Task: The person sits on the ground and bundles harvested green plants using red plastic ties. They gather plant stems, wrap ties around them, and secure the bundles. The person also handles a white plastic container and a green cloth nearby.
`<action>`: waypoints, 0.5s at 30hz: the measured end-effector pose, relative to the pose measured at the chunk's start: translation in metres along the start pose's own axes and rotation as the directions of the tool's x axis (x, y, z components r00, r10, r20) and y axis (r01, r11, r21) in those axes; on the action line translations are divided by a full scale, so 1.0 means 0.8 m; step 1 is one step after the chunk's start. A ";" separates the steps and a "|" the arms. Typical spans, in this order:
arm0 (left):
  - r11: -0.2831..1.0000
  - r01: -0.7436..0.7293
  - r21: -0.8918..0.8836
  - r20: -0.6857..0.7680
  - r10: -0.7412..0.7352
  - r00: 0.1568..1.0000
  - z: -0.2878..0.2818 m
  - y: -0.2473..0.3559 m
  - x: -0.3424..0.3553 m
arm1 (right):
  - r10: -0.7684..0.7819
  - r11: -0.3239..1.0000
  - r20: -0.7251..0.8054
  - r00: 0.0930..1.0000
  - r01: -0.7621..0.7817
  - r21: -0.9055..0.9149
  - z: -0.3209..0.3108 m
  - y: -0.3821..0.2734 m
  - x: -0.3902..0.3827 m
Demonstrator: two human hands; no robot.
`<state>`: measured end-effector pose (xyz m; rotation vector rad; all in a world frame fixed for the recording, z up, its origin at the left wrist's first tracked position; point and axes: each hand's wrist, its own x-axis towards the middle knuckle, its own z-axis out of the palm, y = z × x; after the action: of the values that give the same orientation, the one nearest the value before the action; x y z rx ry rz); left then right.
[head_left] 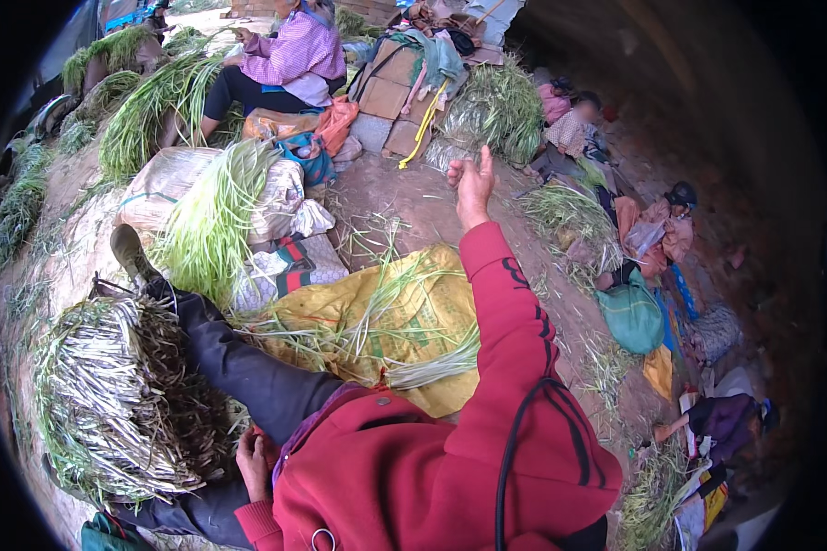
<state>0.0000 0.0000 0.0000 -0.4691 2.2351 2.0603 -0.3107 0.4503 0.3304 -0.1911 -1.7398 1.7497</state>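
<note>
My right hand [471, 191] is raised over the ground with the index finger stretched up and other fingers partly bent, holding nothing. My left hand [254, 459] rests low by my lap, fingers curled; what they hold, if anything, is unclear. Beside it lies a large bundle of pale stalks with green leaves [124, 395], by my dark-trousered leg [239, 367]. Beyond my lap spreads a yellow woven sack [349, 321] strewn with long green leaves and pale stalks [432, 367]. A heap of light green leaves [202, 220] drapes over wrapped bales [156, 184].
A person in pink checks [299, 64] sits ahead among leafy piles [133, 129]. Cardboard and cloths [400, 73] lie at the back beside a grass heap [487, 110]. Several co-workers [662, 230] sit along the dark right side, near a green sack [629, 312].
</note>
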 end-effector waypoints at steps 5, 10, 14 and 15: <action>0.999 -0.029 -0.015 -0.055 0.028 0.998 -0.004 -0.001 -0.010 | 0.276 0.961 0.321 0.906 -0.256 -0.102 0.067 0.087 -0.113; 0.999 0.035 -0.042 -0.041 -0.036 0.998 -0.007 -0.005 -0.008 | 0.306 0.952 0.709 0.635 -0.217 -0.216 0.132 0.149 -0.248; 0.996 0.069 -0.054 -0.062 -0.072 0.995 -0.013 -0.003 -0.014 | 0.245 0.959 0.934 0.260 0.077 -0.273 0.161 0.132 -0.340; 0.994 0.069 -0.088 -0.058 -0.075 0.995 -0.012 -0.001 -0.016 | 0.241 0.947 0.960 0.144 0.182 -0.266 0.161 0.116 -0.353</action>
<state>0.0136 -0.0073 0.0032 -0.6184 2.1339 2.1410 -0.1914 0.2003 0.1622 1.1613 -2.9772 1.6149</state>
